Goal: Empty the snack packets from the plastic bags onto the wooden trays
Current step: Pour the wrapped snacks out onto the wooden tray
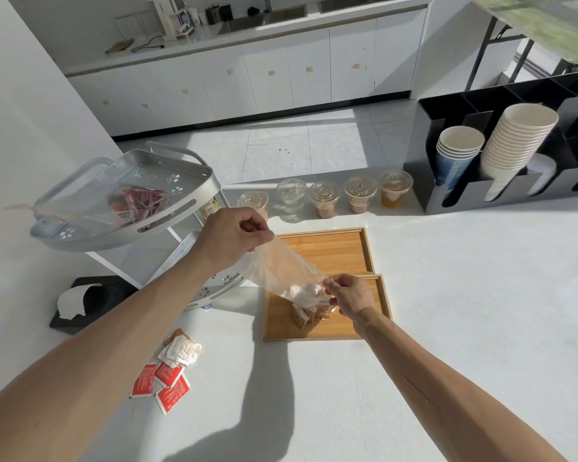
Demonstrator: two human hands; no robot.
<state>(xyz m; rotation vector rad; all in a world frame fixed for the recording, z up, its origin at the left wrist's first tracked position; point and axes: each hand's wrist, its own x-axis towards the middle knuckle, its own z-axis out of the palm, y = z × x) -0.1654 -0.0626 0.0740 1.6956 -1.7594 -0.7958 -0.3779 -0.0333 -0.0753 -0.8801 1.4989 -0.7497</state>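
A clear plastic bag (pixel 282 270) hangs slanted above the near wooden tray (pixel 281 328). My left hand (pixel 234 235) pinches its upper end, and my right hand (pixel 349 295) pinches its lower edge. Brown snack packets (pixel 309 315) lie on the near tray under the bag's low end. The far wooden tray (pixel 327 250) sits just behind it, bare. A second plastic bag (pixel 127 203) with red packets rests on the top shelf of the metal rack (pixel 187 198) at the left.
Loose red and white packets (pixel 167 371) lie on the white counter near the front left. Several lidded cups (pixel 324 198) line the far edge. A black holder (pixel 501 195) with paper cups stands at the right. A black napkin holder (pixel 90 300) sits left.
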